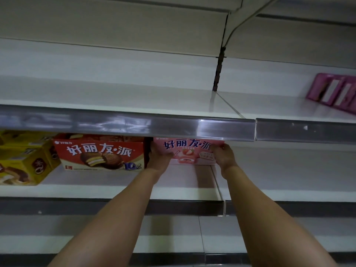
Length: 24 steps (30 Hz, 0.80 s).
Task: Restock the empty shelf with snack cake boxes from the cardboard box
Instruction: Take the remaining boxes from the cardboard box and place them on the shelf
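Left hand (159, 158): fingers curled round the left end of one pink snack cake box (189, 151), thumb lying across the lower front face. Grasping. Right hand (223, 155): fingers curled over the right end of the same box, near its upper corner. Grasping. Both bare forearms reach up from the lower edge of the view.

The pink box stands upright between the two hands, front face towards the camera, its bottom edge resting on the shelf (115, 187). Its top edge is hidden behind the price rail (173, 125) of the shelf above.

Count, left to right:
- Yellow boxes (23, 160): far left of the left hand, on the same shelf, stacked. At least two show; the exact number cannot be told, as the frame edge cuts them off.
- Red box (99, 152): one, upright, just left of the left hand. A narrow dark gap separates it from the pink box, and the left hand sits in that gap.
- Pink box in the hands: one.
- Purple-pink boxes (333, 92): above and well to the right of the right hand, on the upper shelf (115, 101). They lean in a row; about three show, blurred, and the frame edge cuts the row.

Shelves in view: the one carrying the boxes, the upper one, and further levels above and below.
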Tool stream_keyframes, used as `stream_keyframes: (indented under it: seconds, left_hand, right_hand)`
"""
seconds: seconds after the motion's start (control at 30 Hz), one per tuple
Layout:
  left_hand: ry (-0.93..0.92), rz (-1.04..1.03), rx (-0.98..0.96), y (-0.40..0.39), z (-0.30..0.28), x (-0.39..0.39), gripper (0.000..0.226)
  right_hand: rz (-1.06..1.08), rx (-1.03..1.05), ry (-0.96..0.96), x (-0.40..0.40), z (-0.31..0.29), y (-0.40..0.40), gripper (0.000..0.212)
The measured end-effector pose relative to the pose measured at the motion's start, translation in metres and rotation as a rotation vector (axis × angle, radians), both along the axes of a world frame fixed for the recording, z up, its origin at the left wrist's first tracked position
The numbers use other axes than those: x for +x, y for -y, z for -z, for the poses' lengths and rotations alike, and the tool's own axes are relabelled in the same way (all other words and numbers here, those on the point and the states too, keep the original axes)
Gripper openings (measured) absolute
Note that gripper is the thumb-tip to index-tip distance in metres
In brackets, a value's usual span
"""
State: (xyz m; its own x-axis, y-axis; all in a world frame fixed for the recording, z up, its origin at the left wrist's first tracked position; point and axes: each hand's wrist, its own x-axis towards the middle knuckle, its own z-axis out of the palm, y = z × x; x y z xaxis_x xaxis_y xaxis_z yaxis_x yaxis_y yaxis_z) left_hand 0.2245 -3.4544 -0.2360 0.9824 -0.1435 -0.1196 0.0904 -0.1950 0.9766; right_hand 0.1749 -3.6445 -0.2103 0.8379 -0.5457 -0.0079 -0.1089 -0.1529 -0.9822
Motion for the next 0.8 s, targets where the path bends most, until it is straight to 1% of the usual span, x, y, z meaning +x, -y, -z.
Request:
stream_keyframes:
  seconds: [0.13,0.2,0.27,0.33,0.37,0.47,0.53,0.63,0.73,0.8]
  left_hand:
    - [0.028,-0.068,0.048,-0.001,-0.007,-0.01,0.067]
    - [0.041,-0.094,0.068,-0.001,-0.008,-0.02,0.065]
    - [0.024,-0.099,0.043,-0.003,-0.01,-0.035,0.061]
    - [0.041,-0.1,0.051,-0.009,-0.011,-0.049,0.049]
    - [0.057,-0.101,0.074,-0.013,-0.011,-0.056,0.044]
    - [0.062,-0.138,0.102,-0.025,-0.011,-0.076,0.044]
    - [0.063,-0.222,0.069,-0.034,-0.012,-0.094,0.046]
    - [0.084,-0.352,0.076,-0.052,-0.014,-0.12,0.046]
    - [0.056,-0.458,0.077,-0.078,-0.01,-0.149,0.05]
    - [0.042,-0.515,0.086,-0.097,-0.006,-0.168,0.05]
  right_hand:
    - [-0.002,-0.041,-0.048,-0.001,-0.002,-0.003,0.028]
    - [-0.008,-0.091,-0.11,-0.006,-0.004,-0.005,0.038]
    - [-0.019,-0.101,-0.163,-0.015,-0.008,-0.01,0.042]
    - [-0.066,-0.062,-0.161,-0.027,-0.011,-0.017,0.037]
    - [-0.098,-0.045,-0.151,-0.034,-0.013,-0.021,0.03]
    - [-0.183,-0.041,-0.126,-0.052,-0.014,-0.034,0.006]
    - [-0.22,-0.031,-0.142,-0.064,-0.017,-0.044,0.004]
    - [-0.319,-0.001,-0.148,-0.079,-0.015,-0.063,0.029]
    - [-0.454,-0.063,-0.186,-0.097,-0.012,-0.091,0.054]
    - [-0.517,-0.101,-0.216,-0.104,-0.009,-0.11,0.065]
